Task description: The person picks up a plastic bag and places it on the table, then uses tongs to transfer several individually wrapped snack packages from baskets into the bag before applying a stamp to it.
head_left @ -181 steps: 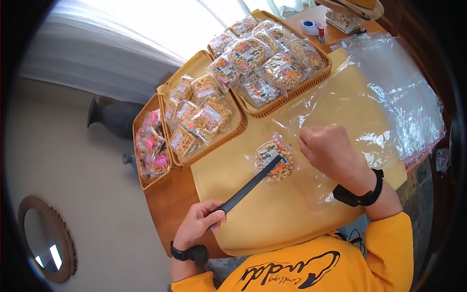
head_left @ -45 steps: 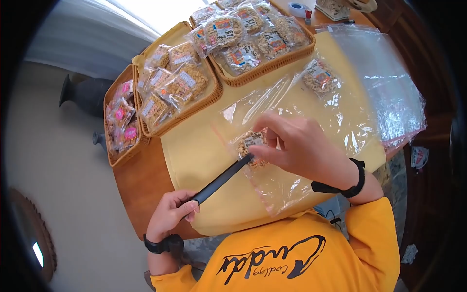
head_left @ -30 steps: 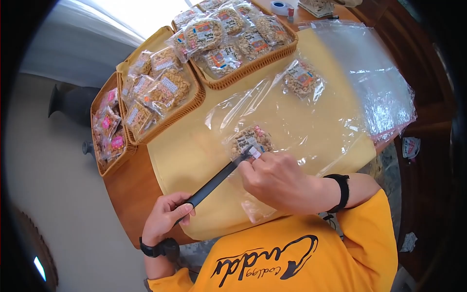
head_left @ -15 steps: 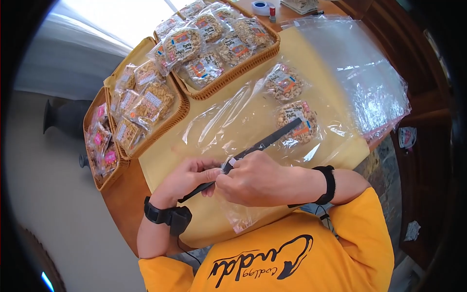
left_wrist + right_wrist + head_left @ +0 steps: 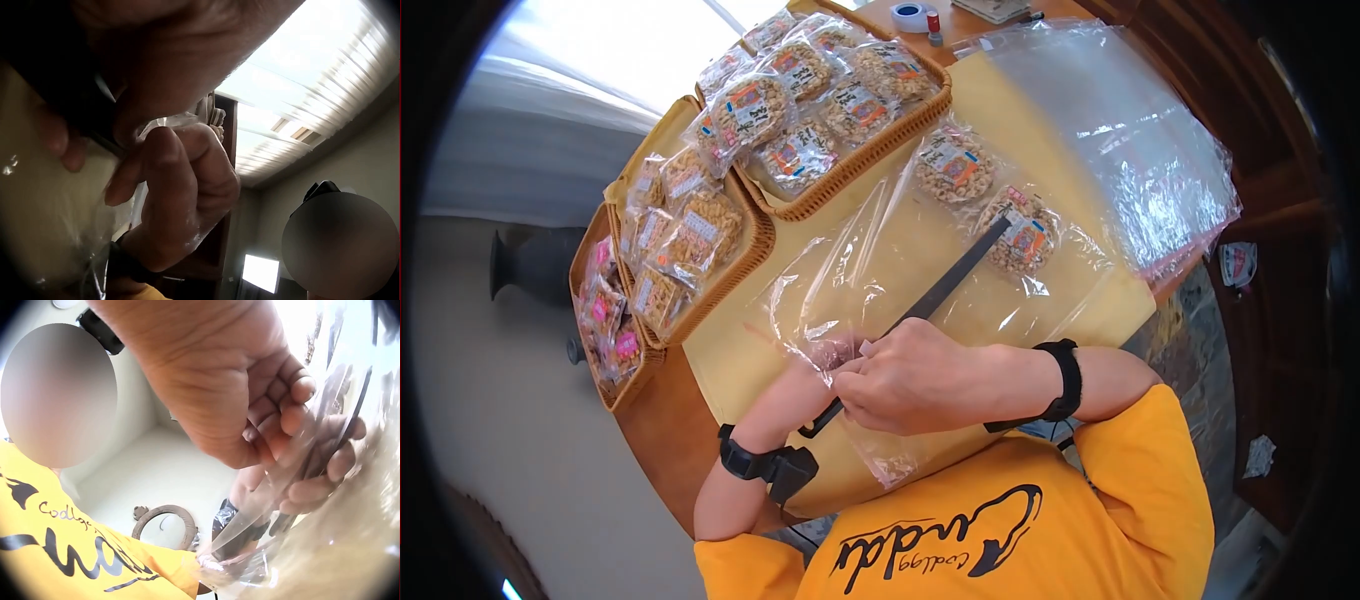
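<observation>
A large clear plastic bag (image 5: 855, 255) lies spread over the yellow cloth. Two round, labelled packs of puffed snack cakes show under its film, the farther snack pack (image 5: 955, 172) touching the nearer snack pack (image 5: 1022, 240). My left hand (image 5: 832, 354) grips a long flat black stick (image 5: 945, 288) whose far tip overlaps the nearer pack. Clear film covers part of that hand, which shows through it in the right wrist view. My right hand (image 5: 910, 375) pinches the bag's edge just beside the left hand; its fingertips (image 5: 294, 419) meet the film.
Wicker baskets (image 5: 855, 165) of packed snacks stand along the far left side of the table. A stack of flat clear bags (image 5: 1165, 150) lies at the right. Behind are a tape roll (image 5: 908, 16) and a small red-capped item (image 5: 934, 28).
The second snack pack has moved deeper into the bag, up to the first. My left hand has gone forward with the stick, under the film. My right hand has come to the bag's edge.
</observation>
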Tool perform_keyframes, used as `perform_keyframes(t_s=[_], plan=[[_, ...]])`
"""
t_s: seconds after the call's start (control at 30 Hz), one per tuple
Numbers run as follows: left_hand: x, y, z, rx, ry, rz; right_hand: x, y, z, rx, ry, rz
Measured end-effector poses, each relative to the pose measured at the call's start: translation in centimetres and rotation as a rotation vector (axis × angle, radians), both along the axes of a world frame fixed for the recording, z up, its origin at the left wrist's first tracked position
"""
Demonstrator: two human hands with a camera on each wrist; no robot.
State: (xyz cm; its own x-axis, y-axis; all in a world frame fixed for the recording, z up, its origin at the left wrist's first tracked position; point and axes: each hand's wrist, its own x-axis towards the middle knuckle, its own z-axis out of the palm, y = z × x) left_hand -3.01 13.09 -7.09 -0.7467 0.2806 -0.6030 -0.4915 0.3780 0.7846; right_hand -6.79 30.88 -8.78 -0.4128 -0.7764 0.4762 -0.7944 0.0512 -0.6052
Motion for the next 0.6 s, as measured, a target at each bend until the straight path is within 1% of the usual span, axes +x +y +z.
perform_keyframes(t_s=[0.03, 0.1, 0.13, 0.17, 0.2, 0.23, 0.27, 0.33, 0.37, 0.43, 0.47, 0.53, 0.6], plan=[[0.3, -0.9, 0.2, -0.003, 0.0, -0.003, 0.0, 0.1, 0.3, 0.083, -0.063, 0.019], [1.3, -2.8, 0.8, 0.156, -0.178, 0.001, 0.0, 0.1, 0.2, 0.049, -0.07, 0.021], [2.0, -3.5, 1.0, 0.154, -0.178, -0.001, 0.1, 0.1, 0.1, 0.02, -0.076, 0.025], [2.8, -4.1, 1.3, 0.149, -0.163, 0.093, 0.0, 0.1, 0.0, 0.019, -0.075, 0.022], [3.3, -4.5, 1.5, 0.144, -0.149, 0.185, 0.0, 0.1, -0.1, 0.031, -0.016, 0.005], [3.5, -4.6, 1.9, 0.152, -0.166, 0.222, 0.0, 0.2, -0.2, 0.044, 0.044, -0.012], [3.5, -4.5, 2.0, 0.152, -0.165, 0.221, 0.0, 0.1, -0.4, 0.045, 0.046, -0.013], [3.6, -4.4, 2.2, 0.134, -0.222, 0.14, 0.1, -0.1, -0.6, 0.026, 0.032, 0.007], [3.5, -4.3, 1.9, 0.135, -0.218, 0.143, 0.1, -0.2, -0.5, 0.026, 0.036, 0.01], [3.0, -3.7, 1.1, 0.16, -0.239, 0.063, 0.1, -0.1, -0.3, 0.045, 0.03, 0.003], [2.4, -3.2, 0.9, 0.162, -0.238, 0.064, 0.1, -0.1, -0.3, 0.046, 0.03, 0.004], [1.2, -2.3, 0.7, 0.157, -0.196, -0.027, 0.1, -0.2, -0.2, -0.032, 0.02, 0.007], [0.5, -1.0, 1.1, 0.137, -0.172, -0.002, 0.1, -0.3, -0.5, -0.019, 0.028, 0.001]])
